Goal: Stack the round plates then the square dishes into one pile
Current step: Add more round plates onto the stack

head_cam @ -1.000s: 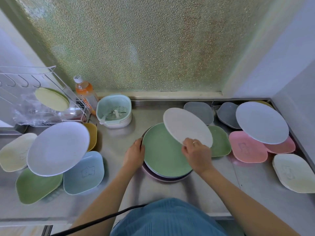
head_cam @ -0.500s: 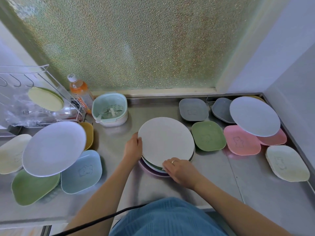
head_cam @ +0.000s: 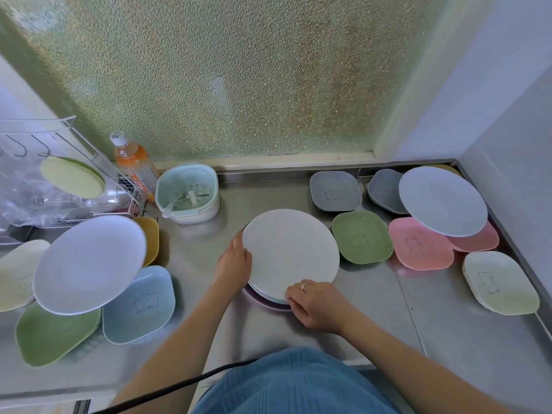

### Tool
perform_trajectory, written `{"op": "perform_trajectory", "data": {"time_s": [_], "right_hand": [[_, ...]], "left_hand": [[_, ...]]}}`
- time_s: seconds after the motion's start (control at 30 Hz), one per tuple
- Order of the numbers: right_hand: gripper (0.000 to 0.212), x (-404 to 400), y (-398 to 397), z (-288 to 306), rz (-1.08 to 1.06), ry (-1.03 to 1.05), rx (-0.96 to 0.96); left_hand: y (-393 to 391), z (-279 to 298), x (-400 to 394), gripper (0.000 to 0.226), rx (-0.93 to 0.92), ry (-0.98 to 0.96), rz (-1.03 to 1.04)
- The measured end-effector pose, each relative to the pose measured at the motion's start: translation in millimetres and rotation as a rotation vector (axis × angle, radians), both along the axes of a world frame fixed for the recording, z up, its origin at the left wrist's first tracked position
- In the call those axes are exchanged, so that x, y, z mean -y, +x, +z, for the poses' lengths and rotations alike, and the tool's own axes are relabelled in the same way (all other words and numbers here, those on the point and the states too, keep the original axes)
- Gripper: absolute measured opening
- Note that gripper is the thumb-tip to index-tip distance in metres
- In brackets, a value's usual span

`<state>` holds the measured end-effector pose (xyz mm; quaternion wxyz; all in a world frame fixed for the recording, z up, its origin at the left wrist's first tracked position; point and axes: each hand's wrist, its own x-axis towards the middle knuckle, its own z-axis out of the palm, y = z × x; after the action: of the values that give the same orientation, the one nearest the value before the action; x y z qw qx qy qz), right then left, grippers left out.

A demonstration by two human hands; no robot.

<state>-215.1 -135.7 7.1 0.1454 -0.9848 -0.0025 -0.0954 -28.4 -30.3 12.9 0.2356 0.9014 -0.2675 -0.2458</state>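
Observation:
A pile of round plates stands mid-counter, topped by a white round plate (head_cam: 291, 252); a purple plate's edge (head_cam: 265, 304) peeks out below. My left hand (head_cam: 234, 264) rests against the pile's left rim. My right hand (head_cam: 318, 304) lies on its near rim, fingers on the top plate. A pale round plate (head_cam: 89, 262) leans over square dishes at the left, and another round plate (head_cam: 442, 200) sits on dishes at the right. Square dishes lie around: green (head_cam: 361, 236), grey (head_cam: 334, 191), pink (head_cam: 419, 243), cream (head_cam: 498, 282), blue (head_cam: 140, 303).
A dish rack (head_cam: 68, 186) with a yellow-green plate stands at the far left, next to an orange bottle (head_cam: 133, 161) and a mint strainer tub (head_cam: 188, 194). Frosted glass backs the steel counter (head_cam: 388, 318); a wall closes the right side.
The white plate, tilted in my right hand a second ago, came down flat onto the green plate on the pile. My right hand slid to the pile's near rim.

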Motion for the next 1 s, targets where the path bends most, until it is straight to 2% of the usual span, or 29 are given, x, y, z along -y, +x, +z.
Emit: {"op": "perform_trajectory", "data": {"time_s": [0.1, 0.2, 0.3, 0.4, 0.47, 0.53, 0.67, 0.73, 0.9, 1.0], "right_hand": [[0.013, 3, -2, 3, -0.061, 0.091, -0.01], [0.011, 15, -6, 10, -0.204, 0.126, 0.04], [0.015, 42, -15, 15, -0.392, 0.148, 0.073], [0.025, 81, -31, 21, -0.625, 0.15, 0.06], [0.023, 111, -43, 23, -0.766, 0.109, 0.028], [0.023, 143, -55, 21, -0.896, 0.082, -0.04], [0.038, 197, -81, 9, -1.119, -0.022, -0.229], [0.041, 216, -95, 3, -1.136, -0.023, -0.301], [0.049, 250, -118, -10, -0.991, -0.027, -0.342], [0.046, 263, -121, -10, -0.943, -0.057, -0.355]], "left_hand": [[-1, 1, 3, 0.054, 0.138, 0.039, -0.019], [-6, 6, 17, 0.053, 0.275, -0.02, -0.033], [-17, 16, 46, 0.05, 0.353, -0.096, -0.166], [-31, 26, 87, 0.048, 0.356, -0.114, -0.31], [-42, 28, 117, 0.047, 0.365, -0.109, -0.403], [-55, 28, 146, 0.045, 0.361, -0.105, -0.485], [-83, 30, 201, 0.047, 0.332, -0.094, -0.58], [-96, 30, 225, 0.048, 0.322, -0.078, -0.619], [-121, 22, 268, 0.043, 0.281, -0.085, -0.611], [-132, 18, 278, 0.041, 0.245, -0.083, -0.609]]}}
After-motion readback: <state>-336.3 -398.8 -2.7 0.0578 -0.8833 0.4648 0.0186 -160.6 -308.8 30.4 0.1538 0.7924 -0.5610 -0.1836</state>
